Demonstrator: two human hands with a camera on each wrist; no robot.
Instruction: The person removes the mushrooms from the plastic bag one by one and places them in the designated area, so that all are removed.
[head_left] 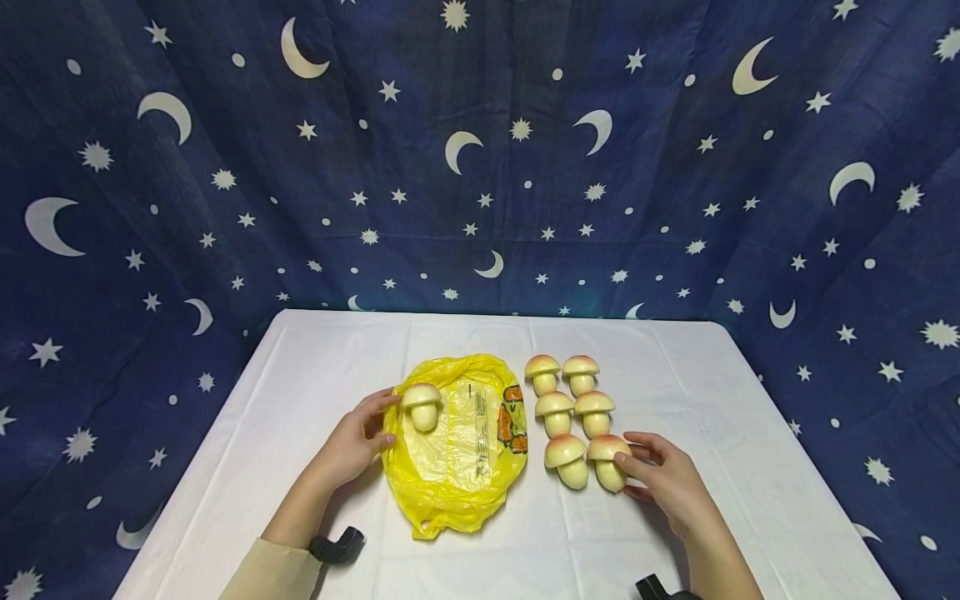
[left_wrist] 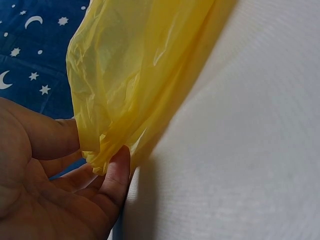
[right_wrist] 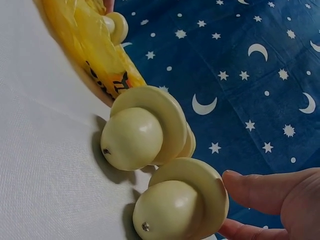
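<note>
My left hand [head_left: 358, 442] is at the left edge of a yellow plastic bag [head_left: 450, 512], and the left wrist view shows thumb and fingers pinching its gathered edge [left_wrist: 100, 162]. Within the bag's spread rim, close to those fingers, a mushroom-shaped piece [head_left: 422, 408] lies with its cap away from me. To the right, my right hand [head_left: 667, 479] reaches the nearest right mushroom [head_left: 609, 475]. Its thumb tip is at the cap's edge, with the fingers spread beside it. That mushroom rests on the table, its pale round stem [right_wrist: 170, 212] towards the right wrist camera.
Several more cream mushrooms with reddish caps stand in two columns right of the bag, among them one at the near left [head_left: 566, 461] and one at the far right [head_left: 581, 375]. A white cloth [head_left: 337, 342] covers the table. Behind hangs a dark blue moon-and-star curtain [head_left: 517, 267].
</note>
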